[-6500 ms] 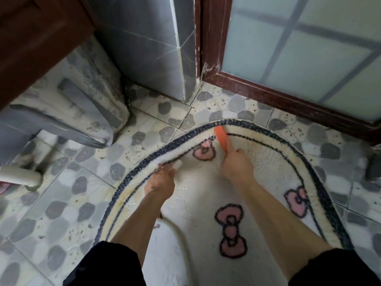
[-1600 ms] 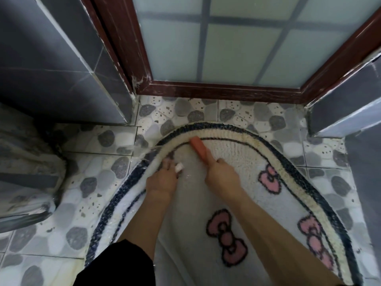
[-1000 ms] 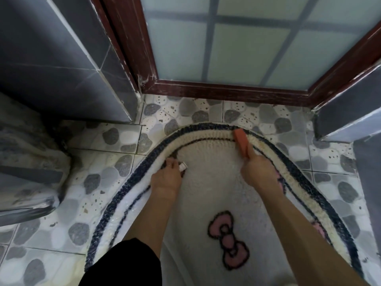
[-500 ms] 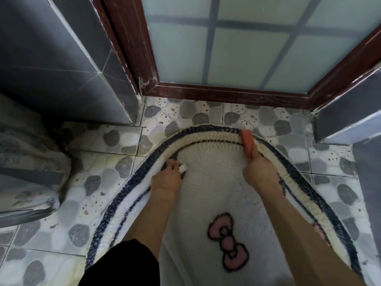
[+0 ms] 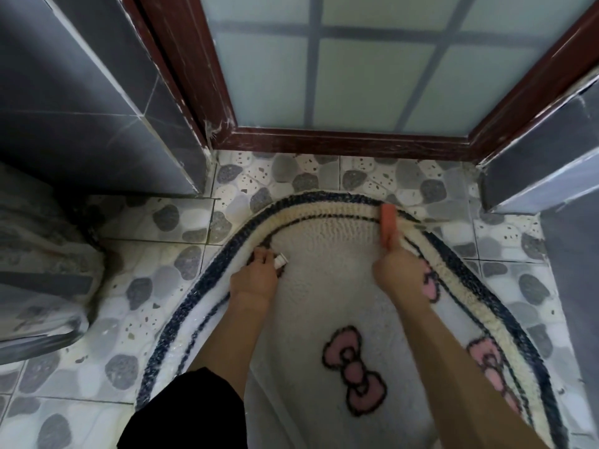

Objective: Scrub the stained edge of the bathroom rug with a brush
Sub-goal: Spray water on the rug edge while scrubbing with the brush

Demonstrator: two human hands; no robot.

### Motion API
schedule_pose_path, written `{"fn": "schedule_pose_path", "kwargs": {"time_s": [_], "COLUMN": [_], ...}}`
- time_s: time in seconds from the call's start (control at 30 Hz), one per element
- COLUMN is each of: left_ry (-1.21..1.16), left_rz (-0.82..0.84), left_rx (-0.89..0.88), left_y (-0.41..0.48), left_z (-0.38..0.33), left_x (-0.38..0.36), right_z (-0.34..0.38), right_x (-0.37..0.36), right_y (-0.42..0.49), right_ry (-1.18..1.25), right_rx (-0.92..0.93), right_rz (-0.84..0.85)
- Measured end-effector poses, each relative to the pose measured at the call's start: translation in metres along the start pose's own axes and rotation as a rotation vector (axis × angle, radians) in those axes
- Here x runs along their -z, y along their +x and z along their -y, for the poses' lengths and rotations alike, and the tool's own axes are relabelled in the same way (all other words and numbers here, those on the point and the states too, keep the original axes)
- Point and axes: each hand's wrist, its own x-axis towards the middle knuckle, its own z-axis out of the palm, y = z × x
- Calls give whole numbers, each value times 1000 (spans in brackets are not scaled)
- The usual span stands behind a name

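The left forearm (image 5: 235, 338) and the right forearm (image 5: 437, 351) are bare from the wrist back to where each leaves the frame; the left hand (image 5: 254, 280) and the right hand (image 5: 400, 273) are bare as well; at the lower left a rounded mass of black cloth (image 5: 181, 413) covers the near end of the left forearm; the cloth is plain, matte and of one colour throughout; whether it is a sleeve or a trouser leg cannot be told.
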Motion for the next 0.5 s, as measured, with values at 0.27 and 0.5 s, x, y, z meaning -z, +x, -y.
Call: {"fn": "schedule_pose_path", "kwargs": {"time_s": [0.27,0.5], "left_ry": [-107,-83], "left_rz": [-120,-71], "left_rx": [94,189], "left_y": [-5,-8], "left_z": [0,0], "left_x": [42,55], "right_z": [18,44], "right_x": [-20,-34], "right_y": [4,-16], "right_ry": [-66,118], "right_rx": [248,224], "right_rz": [117,79]}}
